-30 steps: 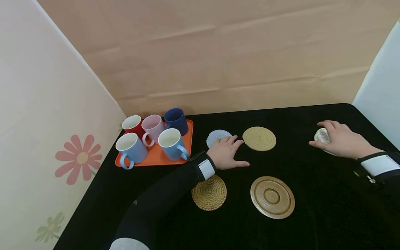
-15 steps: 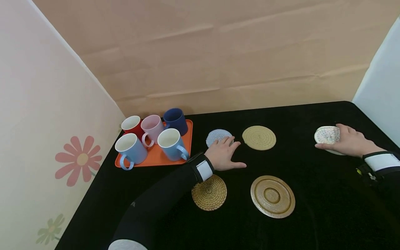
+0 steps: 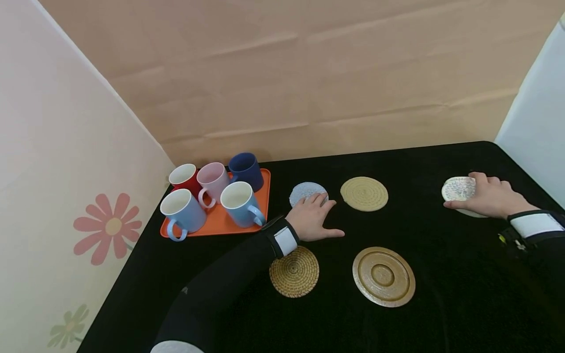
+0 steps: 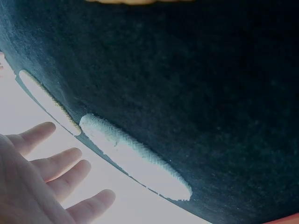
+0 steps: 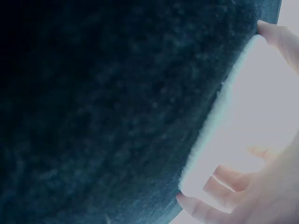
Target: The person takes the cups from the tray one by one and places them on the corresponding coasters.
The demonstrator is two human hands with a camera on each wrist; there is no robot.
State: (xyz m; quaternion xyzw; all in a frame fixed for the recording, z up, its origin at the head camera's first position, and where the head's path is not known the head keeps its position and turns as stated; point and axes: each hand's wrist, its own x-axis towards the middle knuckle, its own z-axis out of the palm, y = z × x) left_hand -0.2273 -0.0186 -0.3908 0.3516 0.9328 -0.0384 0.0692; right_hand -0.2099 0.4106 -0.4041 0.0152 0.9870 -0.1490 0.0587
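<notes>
My left hand (image 3: 315,211) lies flat on the black tablecloth (image 3: 441,294) with its fingers straight. Its fingertips rest on a pale blue round coaster (image 3: 302,191). The left wrist view shows the spread fingers (image 4: 51,168) beside that coaster (image 4: 135,154). At the far right my right hand (image 3: 481,196) grips a white speckled coaster (image 3: 459,188), which is tipped up off the cloth. In the right wrist view the coaster's edge (image 5: 210,126) sits between curled fingers (image 5: 224,179). A pale rim (image 3: 472,214) shows under this hand.
An orange tray (image 3: 220,223) at the back left holds several mugs: red, pink, dark blue and two light blue. A tan coaster (image 3: 364,193), a woven rattan coaster (image 3: 294,271) and a wooden saucer (image 3: 383,276) lie mid-table. Panels wall the table on the left, back and right.
My right hand went from lying over the white coaster to gripping it and tipping it up. The left hand has stayed on the blue coaster, shifting only slightly.
</notes>
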